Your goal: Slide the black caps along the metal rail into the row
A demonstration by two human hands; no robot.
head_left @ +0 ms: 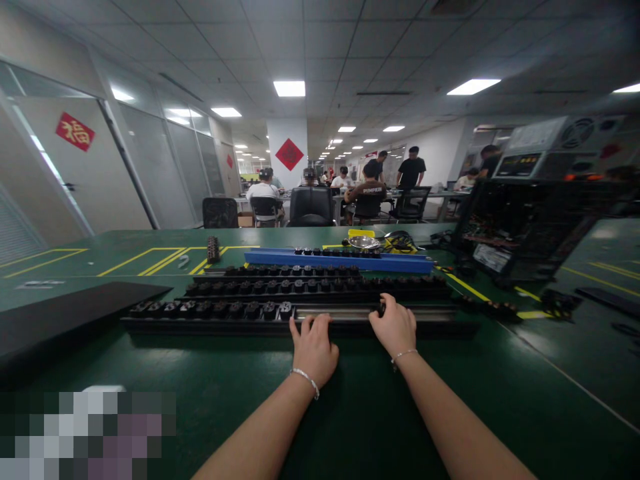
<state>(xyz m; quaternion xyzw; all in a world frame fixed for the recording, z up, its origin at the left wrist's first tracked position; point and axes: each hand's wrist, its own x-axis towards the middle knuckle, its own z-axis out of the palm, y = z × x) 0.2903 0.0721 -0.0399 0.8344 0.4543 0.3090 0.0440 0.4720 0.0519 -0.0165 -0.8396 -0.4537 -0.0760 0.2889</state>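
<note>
The small black part [381, 309] at the right hand [397, 330] is largely covered by its fingers [389, 299] — its shape cannot be told. A stretch of the long black rail with a metallic channel [347, 312] is hidden behind the left hand [314, 352]. Both bare forearms [253, 430] are cut by the lower edge, the flat black panel [60, 310] by the left. The lower-left corner is masked by coarse pixelation [95, 440] — its contents are unreadable.
</note>
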